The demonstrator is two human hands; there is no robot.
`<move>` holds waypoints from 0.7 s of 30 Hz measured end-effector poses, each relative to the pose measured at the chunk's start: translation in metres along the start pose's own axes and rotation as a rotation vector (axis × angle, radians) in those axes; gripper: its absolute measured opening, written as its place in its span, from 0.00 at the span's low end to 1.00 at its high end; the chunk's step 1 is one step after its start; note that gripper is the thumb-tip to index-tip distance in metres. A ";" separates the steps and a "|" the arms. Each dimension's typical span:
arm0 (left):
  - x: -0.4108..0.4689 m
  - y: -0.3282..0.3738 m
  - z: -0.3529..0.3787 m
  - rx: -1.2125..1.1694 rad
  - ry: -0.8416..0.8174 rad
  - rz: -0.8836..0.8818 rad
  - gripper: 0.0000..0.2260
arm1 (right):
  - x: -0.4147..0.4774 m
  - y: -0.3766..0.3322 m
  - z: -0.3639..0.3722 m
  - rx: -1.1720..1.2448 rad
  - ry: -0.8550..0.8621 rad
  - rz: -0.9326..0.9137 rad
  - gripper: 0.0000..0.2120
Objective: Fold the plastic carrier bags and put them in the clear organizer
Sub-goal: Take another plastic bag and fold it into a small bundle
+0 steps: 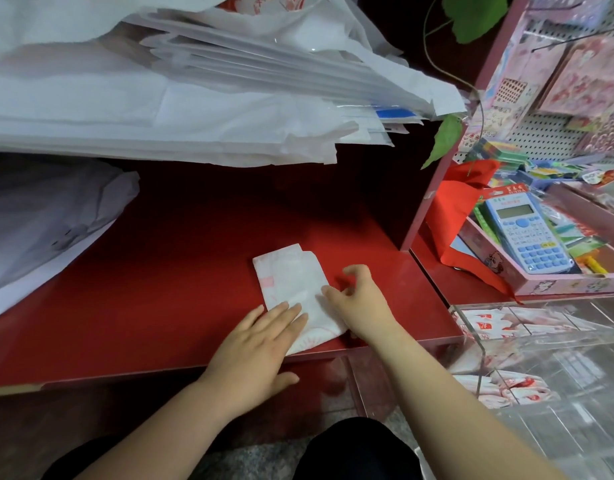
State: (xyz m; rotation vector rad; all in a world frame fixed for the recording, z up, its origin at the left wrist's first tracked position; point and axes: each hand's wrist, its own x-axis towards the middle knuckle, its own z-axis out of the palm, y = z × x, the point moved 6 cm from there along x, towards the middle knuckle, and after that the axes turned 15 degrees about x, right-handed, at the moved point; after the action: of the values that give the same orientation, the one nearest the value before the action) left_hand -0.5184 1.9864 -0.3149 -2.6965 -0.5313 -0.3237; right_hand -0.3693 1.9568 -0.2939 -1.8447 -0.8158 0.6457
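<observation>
A white carrier bag with pink print (291,278) lies folded into a narrow strip on the red shelf (160,289), near its front edge. My left hand (260,348) presses flat on the strip's near end with straight fingers. My right hand (359,299) rests at the bag's right edge, its fingers curled loosely and touching the plastic. The clear organizer (541,368) stands at the lower right, and several folded bags with red print (499,325) lie inside it.
A thick stack of white bags (194,98) lies on the upper shelf, overhanging the work area. Another loose white bag (39,230) lies at the left. To the right, a pink tray holds a blue calculator (527,233) and stationery, beside a red cloth (451,220).
</observation>
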 end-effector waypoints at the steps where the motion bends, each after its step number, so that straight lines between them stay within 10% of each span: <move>1: -0.002 -0.002 -0.001 -0.045 0.013 -0.013 0.36 | -0.007 -0.001 -0.004 0.035 0.058 -0.115 0.19; 6: -0.024 -0.011 -0.011 -0.208 0.194 -0.022 0.16 | -0.051 0.011 0.003 -0.231 -0.232 -0.715 0.33; 15: -0.044 -0.019 -0.012 -0.385 0.278 -0.181 0.31 | -0.070 0.011 0.034 -0.513 -0.204 -0.966 0.24; 21: -0.046 -0.037 -0.007 -0.453 0.257 -0.306 0.14 | -0.064 -0.001 0.037 -0.324 -0.089 -0.937 0.11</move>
State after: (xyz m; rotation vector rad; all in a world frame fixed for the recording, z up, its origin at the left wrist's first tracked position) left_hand -0.5762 2.0003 -0.3105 -2.9220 -0.8816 -0.9635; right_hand -0.4369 1.9287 -0.3026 -1.4582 -1.7528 -0.0163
